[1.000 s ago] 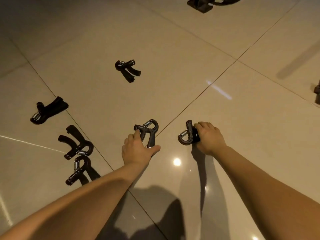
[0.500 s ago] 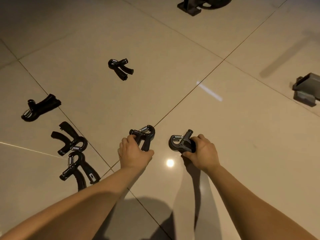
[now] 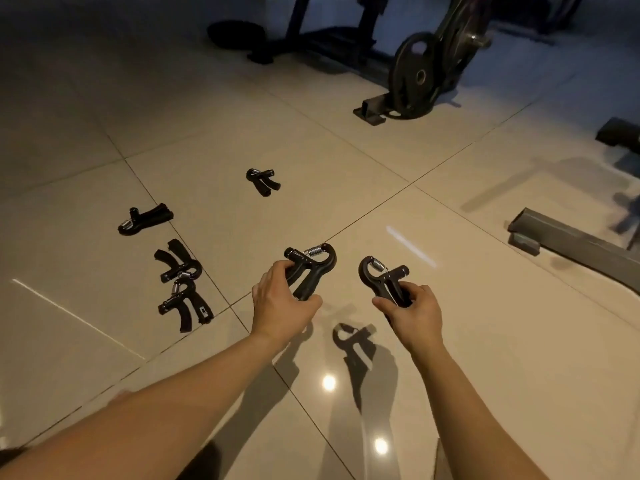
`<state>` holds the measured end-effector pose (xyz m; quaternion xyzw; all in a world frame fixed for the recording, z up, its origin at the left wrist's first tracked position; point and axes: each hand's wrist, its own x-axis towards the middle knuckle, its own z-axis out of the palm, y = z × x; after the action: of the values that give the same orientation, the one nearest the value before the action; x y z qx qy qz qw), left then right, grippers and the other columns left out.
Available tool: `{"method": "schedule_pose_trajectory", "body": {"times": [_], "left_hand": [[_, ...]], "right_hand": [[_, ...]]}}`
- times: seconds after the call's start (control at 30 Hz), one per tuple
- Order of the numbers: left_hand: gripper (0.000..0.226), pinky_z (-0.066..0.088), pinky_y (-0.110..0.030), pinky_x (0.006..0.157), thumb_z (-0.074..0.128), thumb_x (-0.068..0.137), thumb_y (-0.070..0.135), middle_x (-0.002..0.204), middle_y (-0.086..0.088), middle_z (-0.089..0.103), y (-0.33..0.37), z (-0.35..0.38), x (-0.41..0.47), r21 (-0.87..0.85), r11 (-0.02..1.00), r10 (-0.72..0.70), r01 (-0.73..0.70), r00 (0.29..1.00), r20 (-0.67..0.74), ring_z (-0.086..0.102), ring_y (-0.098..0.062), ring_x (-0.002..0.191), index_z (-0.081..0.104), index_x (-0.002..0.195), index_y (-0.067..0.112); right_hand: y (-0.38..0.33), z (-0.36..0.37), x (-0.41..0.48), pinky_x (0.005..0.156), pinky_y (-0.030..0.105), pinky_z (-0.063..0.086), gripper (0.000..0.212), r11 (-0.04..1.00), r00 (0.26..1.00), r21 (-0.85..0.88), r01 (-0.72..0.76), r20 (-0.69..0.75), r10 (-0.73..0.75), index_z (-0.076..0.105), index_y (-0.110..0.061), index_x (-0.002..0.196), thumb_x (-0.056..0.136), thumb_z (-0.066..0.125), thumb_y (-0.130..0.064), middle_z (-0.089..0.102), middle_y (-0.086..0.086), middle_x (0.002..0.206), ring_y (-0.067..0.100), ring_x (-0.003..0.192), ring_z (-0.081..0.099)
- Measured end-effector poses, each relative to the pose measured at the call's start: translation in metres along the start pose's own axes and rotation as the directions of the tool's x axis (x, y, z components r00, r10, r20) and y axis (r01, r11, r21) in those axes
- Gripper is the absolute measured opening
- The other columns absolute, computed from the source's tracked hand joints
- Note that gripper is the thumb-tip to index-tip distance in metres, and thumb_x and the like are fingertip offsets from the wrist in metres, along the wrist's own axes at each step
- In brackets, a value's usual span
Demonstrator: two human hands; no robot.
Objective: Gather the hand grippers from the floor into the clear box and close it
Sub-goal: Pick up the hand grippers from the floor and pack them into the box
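the left hand (image 3: 282, 308) was closed around the handles of one hand gripper (image 3: 311, 268), the right hand (image 3: 414, 311) around another (image 3: 384, 278), both lifted off the tiled floor (image 3: 450, 341) with spring ends pointing away. four more grippers (image 3: 180, 282) lay on the floor to the left, nearer the left hand. the clear box was not in view, so which way to carry them could not be told.

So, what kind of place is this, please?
Probably a home gym or workout room: a weight plate leans on a metal rack, several hand grippers lie on the tiled floor, and each hand holds one.
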<state>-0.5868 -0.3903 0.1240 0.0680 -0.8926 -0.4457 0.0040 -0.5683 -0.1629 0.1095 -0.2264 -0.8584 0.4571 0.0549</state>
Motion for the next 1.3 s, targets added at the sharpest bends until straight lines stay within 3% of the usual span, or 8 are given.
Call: {"method": "schedule_pose_trajectory", "body": {"times": [0.23, 0.37, 0.53, 0.73, 0.9, 1.0, 1.1, 1.3], "left_hand": [[0.061, 0.045, -0.042, 0.098, 0.078, 0.071, 0.045, 0.113, 0.009, 0.055, 0.064, -0.024, -0.098, -0.064, 0.990, 0.127, -0.129, 0.991, -0.041, 0.046, -0.021, 0.113, 0.043, 0.121, 0.037], [0.059, 0.048, -0.042, 0.095, 0.079, 0.070, 0.056, 0.114, 0.011, 0.059, 0.096, -0.033, -0.164, -0.071, 0.972, 0.216, -0.222, 0.973, -0.082, 0.050, -0.019, 0.112, 0.048, 0.117, 0.035], [0.054, 0.049, -0.039, 0.091, 0.078, 0.073, 0.058, 0.114, 0.012, 0.059, 0.135, -0.049, -0.255, -0.031, 0.945, 0.319, -0.325, 0.940, -0.118, 0.051, -0.019, 0.113, 0.049, 0.114, 0.036], [0.056, 0.048, -0.038, 0.092, 0.081, 0.076, 0.051, 0.119, 0.009, 0.060, 0.180, -0.066, -0.354, 0.008, 0.909, 0.415, -0.416, 0.906, -0.083, 0.053, -0.019, 0.116, 0.051, 0.120, 0.033], [0.061, 0.049, -0.042, 0.096, 0.083, 0.074, 0.050, 0.124, 0.006, 0.062, 0.208, -0.064, -0.439, 0.014, 0.880, 0.475, -0.475, 0.877, -0.070, 0.054, -0.020, 0.116, 0.052, 0.124, 0.030], [0.064, 0.050, -0.043, 0.097, 0.084, 0.073, 0.052, 0.123, 0.007, 0.063, 0.217, -0.050, -0.487, -0.008, 0.861, 0.508, -0.509, 0.860, -0.054, 0.056, -0.018, 0.115, 0.051, 0.124, 0.032], [0.062, 0.052, -0.044, 0.096, 0.084, 0.072, 0.053, 0.123, 0.007, 0.063, 0.227, -0.032, -0.529, -0.050, 0.847, 0.529, -0.529, 0.848, -0.017, 0.058, -0.018, 0.114, 0.051, 0.121, 0.034], [0.063, 0.051, -0.045, 0.097, 0.085, 0.071, 0.051, 0.117, 0.010, 0.062, 0.262, 0.010, -0.594, -0.113, 0.812, 0.583, -0.573, 0.804, 0.116, 0.059, -0.018, 0.111, 0.053, 0.121, 0.029]], "right_hand": [[-0.035, -0.100, -0.072, 0.082, 0.034, 0.052, 0.046, 0.983, 0.986, 0.079, 0.167, -0.042, -0.164, 0.070, -0.019, 0.113, 0.073, 0.087, -0.036, 0.060, -0.003, 0.104, 0.013, 0.090, 0.061], [-0.042, -0.161, -0.124, 0.087, 0.035, 0.051, 0.048, 0.964, 0.968, 0.102, 0.247, -0.059, -0.242, 0.068, -0.018, 0.118, 0.075, 0.087, -0.032, 0.055, -0.007, 0.103, 0.008, 0.089, 0.058], [-0.038, -0.237, -0.196, 0.085, 0.032, 0.047, 0.054, 0.946, 0.943, 0.009, 0.323, -0.083, -0.321, 0.067, -0.016, 0.122, 0.076, 0.086, -0.037, 0.055, -0.002, 0.108, 0.016, 0.095, 0.056], [-0.025, -0.327, -0.282, 0.072, 0.030, 0.046, 0.050, 0.937, 0.927, -0.105, 0.332, -0.147, -0.345, 0.073, -0.017, 0.114, 0.074, 0.085, -0.044, 0.068, 0.002, 0.104, 0.020, 0.087, 0.064], [-0.001, -0.392, -0.362, 0.072, 0.031, 0.048, 0.050, 0.922, 0.900, -0.174, 0.346, -0.216, -0.378, 0.072, -0.018, 0.117, 0.075, 0.085, -0.043, 0.067, 0.003, 0.106, 0.019, 0.087, 0.063], [0.021, -0.427, -0.406, 0.081, 0.041, 0.057, 0.054, 0.920, 0.900, -0.209, 0.332, -0.221, -0.375, 0.072, -0.020, 0.119, 0.073, 0.086, -0.045, 0.067, 0.003, 0.109, 0.020, 0.090, 0.064], [0.044, -0.464, -0.444, 0.079, 0.046, 0.059, 0.053, 0.914, 0.903, -0.258, 0.312, -0.219, -0.370, 0.073, -0.023, 0.116, 0.071, 0.086, -0.047, 0.067, 0.001, 0.107, 0.021, 0.086, 0.065], [0.091, -0.548, -0.502, 0.068, 0.030, 0.049, 0.053, 0.891, 0.902, -0.387, 0.240, -0.250, -0.351, 0.073, -0.023, 0.118, 0.072, 0.085, -0.048, 0.068, -0.002, 0.104, 0.014, 0.085, 0.059]]}}
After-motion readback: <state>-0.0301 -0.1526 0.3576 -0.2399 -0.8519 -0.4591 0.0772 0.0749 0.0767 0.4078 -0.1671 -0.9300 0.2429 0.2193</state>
